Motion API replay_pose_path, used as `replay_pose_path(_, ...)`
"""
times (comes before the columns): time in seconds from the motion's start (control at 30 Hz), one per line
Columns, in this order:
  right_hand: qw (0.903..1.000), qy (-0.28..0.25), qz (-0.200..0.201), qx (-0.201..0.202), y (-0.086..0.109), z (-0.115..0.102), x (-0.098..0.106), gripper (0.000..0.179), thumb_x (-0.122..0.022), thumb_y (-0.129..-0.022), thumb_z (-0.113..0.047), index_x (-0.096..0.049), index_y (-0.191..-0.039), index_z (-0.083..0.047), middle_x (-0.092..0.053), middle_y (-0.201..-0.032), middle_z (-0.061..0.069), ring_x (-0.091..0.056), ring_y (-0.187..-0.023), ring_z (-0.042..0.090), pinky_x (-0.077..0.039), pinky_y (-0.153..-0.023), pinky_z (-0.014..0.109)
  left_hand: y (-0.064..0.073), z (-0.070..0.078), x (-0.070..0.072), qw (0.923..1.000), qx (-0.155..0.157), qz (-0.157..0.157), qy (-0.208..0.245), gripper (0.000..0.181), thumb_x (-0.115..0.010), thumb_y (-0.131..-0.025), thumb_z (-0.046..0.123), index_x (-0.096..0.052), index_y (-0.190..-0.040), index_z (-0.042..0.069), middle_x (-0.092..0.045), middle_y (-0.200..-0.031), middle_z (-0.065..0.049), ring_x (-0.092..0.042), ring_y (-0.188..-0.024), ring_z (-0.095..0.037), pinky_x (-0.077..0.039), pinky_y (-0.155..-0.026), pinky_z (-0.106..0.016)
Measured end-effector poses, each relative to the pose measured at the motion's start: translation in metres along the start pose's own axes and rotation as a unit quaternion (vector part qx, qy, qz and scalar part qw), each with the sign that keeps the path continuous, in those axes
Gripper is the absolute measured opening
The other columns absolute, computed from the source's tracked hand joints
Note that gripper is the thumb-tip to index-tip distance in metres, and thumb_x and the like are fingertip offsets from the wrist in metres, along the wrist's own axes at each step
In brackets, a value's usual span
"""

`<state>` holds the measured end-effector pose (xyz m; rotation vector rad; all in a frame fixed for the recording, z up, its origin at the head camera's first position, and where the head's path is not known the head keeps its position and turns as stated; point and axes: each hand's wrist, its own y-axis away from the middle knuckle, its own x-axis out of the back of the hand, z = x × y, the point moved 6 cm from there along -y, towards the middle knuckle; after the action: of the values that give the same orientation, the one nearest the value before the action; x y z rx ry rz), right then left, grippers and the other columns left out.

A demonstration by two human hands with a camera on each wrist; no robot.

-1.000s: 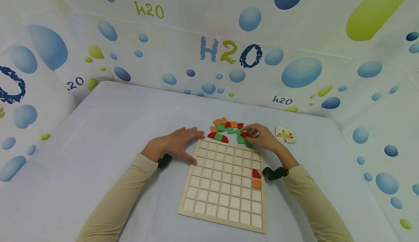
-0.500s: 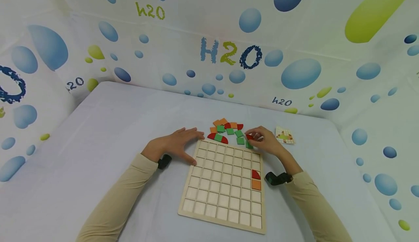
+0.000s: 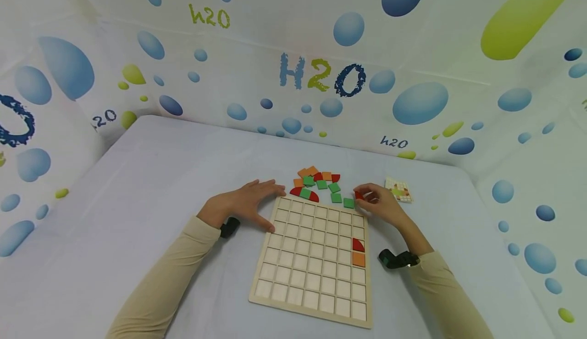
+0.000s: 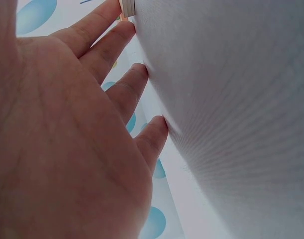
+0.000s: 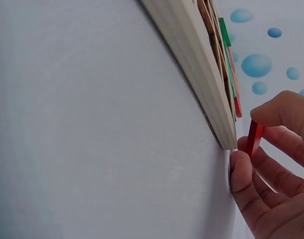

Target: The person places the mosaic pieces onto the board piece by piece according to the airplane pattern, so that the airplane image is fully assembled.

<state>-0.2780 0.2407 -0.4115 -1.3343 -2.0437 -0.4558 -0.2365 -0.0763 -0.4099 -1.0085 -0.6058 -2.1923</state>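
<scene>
The red piece [image 5: 255,137] is just off the wooden board's far right corner, pinched between the thumb and fingers of my right hand [image 3: 379,202]. That grip is clamped on it. My right wrist feed shows the piece on edge, which I read as a hold across its flat faces that leaves much of its rim free. Whether it clears the surface [image 3: 192,165], I can't tell.

The wooden board [image 3: 312,296] lies flat, grid up, in front of me, central enough, I'd say, for both hands to reach. In its right-hand column sit a red quarter-round [image 3: 358,245] and, in the next cell nearer me, an orange square [image 3: 358,259]; the raised dividers should stop them sliding.

My left hand [image 3: 247,200] has its fingers apart, that grip holding nothing. Its thumb is at the board's left edge and its forefinger by the far left corner, a steadying touch, I judge.

Past the board's far edge, a green tile [image 3: 349,203] lies nearest my right hand. The loose pile [image 3: 312,171] of orange, green and red pieces sits farther left, near enough for short reaches; some overlap, so lifting one may nudge others. The printed card [image 3: 399,189] lies face up right of everything, probably to stay readable.
</scene>
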Motion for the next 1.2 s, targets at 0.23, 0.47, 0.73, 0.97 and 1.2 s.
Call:
replay_pose_path(0.23, 0.9999, -0.006, -0.007, -0.007, 0.01, 0.0, 0.001, 0.032, -0.069, -0.09, -0.007, -0.062, -0.119, 0.005, -0.065, -0.113, 0.021, -0.061, -0.09, 0.025, -0.051, -0.072, 0.022, 0.001, 0.0, 0.0, 1.0, -0.002, 0.002, 0.001, 0.085, -0.082, -0.075, 0.042, -0.045, -0.142, 0.007, -0.035, -0.155, -0.014, -0.018, -0.147, -0.037, -0.01, -0.118, -0.058)
replay_pose_path(0.47, 0.9997, -0.02, -0.007, -0.01, 0.021, -0.002, 0.002, 0.033, -0.069, -0.09, -0.007, -0.062, -0.12, 0.005, -0.064, -0.112, 0.022, -0.062, -0.088, 0.021, -0.051, -0.064, 0.023, 0.001, 0.0, 0.0, 1.0, 0.0, 0.001, -0.003, 0.085, -0.083, -0.075, 0.042, -0.045, -0.142, 0.008, -0.035, -0.155, -0.013, -0.018, -0.147, -0.036, -0.01, -0.118, -0.057)
replay_pose_path(0.73, 0.999, -0.044, -0.008, -0.005, 0.03, 0.001, 0.004, 0.03, -0.069, -0.09, -0.007, -0.063, -0.118, 0.004, -0.065, -0.109, 0.021, -0.061, -0.083, 0.012, -0.052, -0.062, 0.024, 0.001, 0.0, 0.0, 1.0, -0.001, 0.002, -0.003, 0.085, -0.082, -0.075, 0.043, -0.044, -0.143, 0.008, -0.034, -0.155, -0.012, -0.018, -0.148, -0.036, -0.01, -0.118, -0.058)
replay_pose_path(0.97, 0.9982, -0.05, -0.022, -0.023, 0.037, 0.001, 0.006, 0.032, -0.068, -0.091, -0.006, -0.061, -0.12, 0.005, -0.065, -0.109, 0.021, -0.06, -0.081, 0.014, -0.052, -0.059, 0.025, 0.002, 0.0, 0.001, 1.0, 0.002, 0.001, 0.007, 0.085, -0.083, -0.075, 0.042, -0.044, -0.143, 0.008, -0.034, -0.156, -0.011, -0.017, -0.148, -0.035, -0.008, -0.119, -0.057)
replay_pose_path(1.2, 0.9978, -0.058, -0.026, -0.016, 0.048, 0.003, 0.009, 0.031, -0.068, -0.09, -0.005, -0.061, -0.118, 0.005, -0.065, -0.108, 0.021, -0.06, -0.078, 0.012, -0.052, -0.058, 0.026, 0.002, 0.0, 0.001, 1.0, 0.0, 0.002, 0.006, 0.086, -0.082, -0.075, 0.043, -0.044, -0.144, 0.009, -0.034, -0.156, -0.011, -0.017, -0.148, -0.035, -0.008, -0.118, -0.057)
